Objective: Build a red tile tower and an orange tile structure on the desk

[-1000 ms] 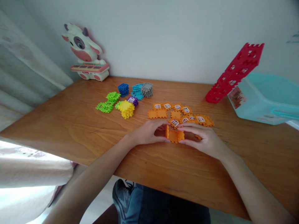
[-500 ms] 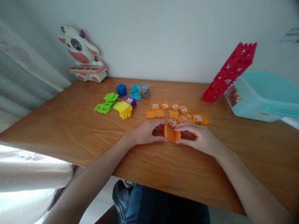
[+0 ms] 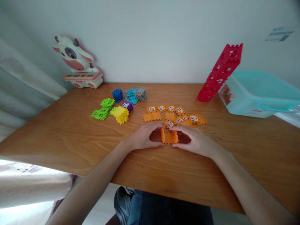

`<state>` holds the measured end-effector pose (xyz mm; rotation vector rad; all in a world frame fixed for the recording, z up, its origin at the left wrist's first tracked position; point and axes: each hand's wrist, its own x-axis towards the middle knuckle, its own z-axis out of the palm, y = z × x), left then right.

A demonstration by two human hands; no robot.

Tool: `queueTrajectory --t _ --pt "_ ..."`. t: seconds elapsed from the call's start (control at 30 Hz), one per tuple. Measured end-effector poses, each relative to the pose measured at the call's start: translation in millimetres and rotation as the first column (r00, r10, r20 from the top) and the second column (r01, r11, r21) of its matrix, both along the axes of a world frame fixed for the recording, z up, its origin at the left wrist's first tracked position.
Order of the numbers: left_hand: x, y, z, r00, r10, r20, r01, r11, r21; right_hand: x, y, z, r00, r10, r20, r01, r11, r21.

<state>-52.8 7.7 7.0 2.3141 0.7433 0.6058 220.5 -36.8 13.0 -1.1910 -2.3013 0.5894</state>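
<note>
Between my two hands sits a small assembly of orange interlocking tiles [image 3: 169, 137], one flat on the table with an upright tile at each side. My left hand [image 3: 147, 137] pinches the left upright tile with thumb and fingers. The right upright tile is gripped the same way by my right hand [image 3: 195, 139]. Just beyond the fingers lie several loose orange tiles, some with white window inserts [image 3: 169, 124]. A joined pair of plain orange tiles [image 3: 152, 117] rests at the left of that group.
A tall red tile tower [image 3: 220, 73] stands at the right beside a turquoise bin [image 3: 260, 100]. Stacks of yellow [image 3: 121, 114], green [image 3: 100, 113], blue [image 3: 117, 95] and grey tiles [image 3: 141, 93] lie left of centre. At the back left is a cow toy keyboard [image 3: 81, 65].
The right upright tile now stands straighter, and both hands grip the sides of the orange assembly. The whole view has shifted slightly as the head moved.
</note>
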Motion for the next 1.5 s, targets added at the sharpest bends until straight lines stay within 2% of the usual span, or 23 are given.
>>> queueTrajectory --t 0.13,0.37,0.53,0.63,0.83,0.97,1.13,1.3,1.4,1.5 --pt "0.0 -0.4 2.2 1.000 -0.010 0.004 0.010 1.000 0.028 -2.3 -2.0 -0.3 0.997 -0.064 0.048 0.064 0.998 0.013" --pt "0.4 -0.9 2.8 1.000 0.025 -0.006 -0.025 0.994 -0.102 -5.0 -3.1 -4.7 0.997 -0.075 0.022 0.076 0.997 -0.034" --pt "0.2 -0.4 -1.1 1.000 0.025 -0.011 -0.025 0.998 -0.053 -6.5 -3.1 -7.6 0.996 -0.085 0.016 0.087 0.991 -0.105" --pt "-1.1 -0.3 -2.3 0.999 0.029 -0.033 -0.029 1.000 -0.006 -7.0 -2.8 -9.1 0.996 -0.090 0.011 0.091 0.990 -0.104" --pt "-5.2 -0.7 0.5 0.993 0.065 -0.097 -0.063 0.998 0.030 -1.6 -1.4 -10.6 0.997 -0.076 0.034 0.077 0.996 -0.054" --pt "-9.2 1.5 2.9 0.983 0.112 -0.143 -0.103 0.993 0.064 1.7 1.0 -10.7 0.987 -0.115 0.115 0.108 0.992 0.066" --pt "-21.3 8.6 9.2 0.961 0.174 -0.215 -0.146 0.979 0.141 1.3 3.7 -15.5 0.969 -0.110 0.221 0.064 0.977 0.205" --pt "-30.8 14.3 13.5 0.939 0.202 -0.279 -0.148 0.967 0.205 -1.2 2.6 -16.1 0.957 -0.125 0.261 0.049 0.959 0.280" --pt "-29.5 15.1 8.8 0.955 0.179 -0.238 -0.120 0.963 0.242 -3.0 2.5 -14.8 0.959 -0.148 0.242 0.076 0.957 0.281" --pt "-24.8 14.2 1.6 0.977 0.088 -0.195 -0.022 0.949 0.316 -4.4 3.6 -13.5 0.964 -0.168 0.208 0.102 0.951 0.292"
